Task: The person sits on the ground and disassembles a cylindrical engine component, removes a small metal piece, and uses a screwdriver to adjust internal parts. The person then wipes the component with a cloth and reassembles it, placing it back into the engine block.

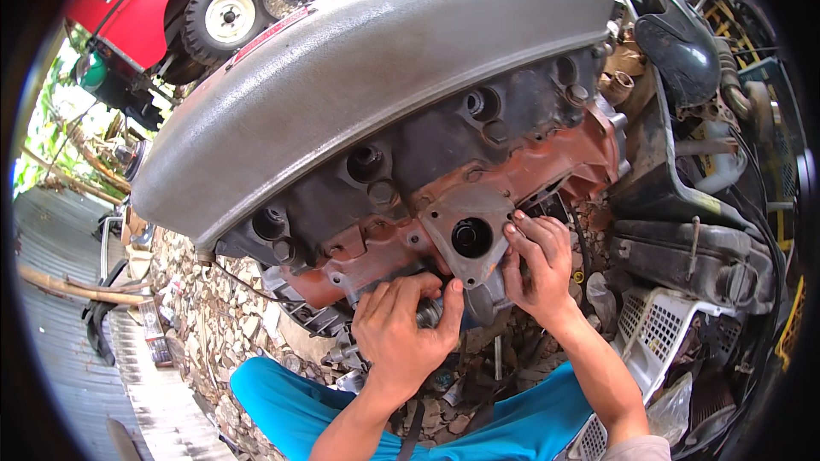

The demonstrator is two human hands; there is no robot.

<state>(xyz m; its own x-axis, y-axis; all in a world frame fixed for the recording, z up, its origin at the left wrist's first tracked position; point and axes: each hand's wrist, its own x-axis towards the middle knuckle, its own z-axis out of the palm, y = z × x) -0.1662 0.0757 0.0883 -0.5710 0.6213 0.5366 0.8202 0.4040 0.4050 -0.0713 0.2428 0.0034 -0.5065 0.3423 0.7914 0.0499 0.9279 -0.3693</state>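
A triangular grey metal flange [440, 215] with a large round hole sits against the red-painted side of an engine block [547, 149]. My right hand [540, 263] rests at its right edge, with bent fingertips close together over the corner bolt hole. Whatever those fingertips pinch, if anything, is too small to make out. Below and left of the flange, my left hand [401, 329] curls its fingers and thumb around a short round metal part [429, 312], which is mostly hidden by the hand.
A long grey valve cover [376, 77] tops the engine. Rubble [226, 312] covers the ground. At right are a white plastic crate [658, 324], a black case [692, 265] and loose parts. A red vehicle [145, 8] stands behind, and corrugated sheet [64, 290] lies left.
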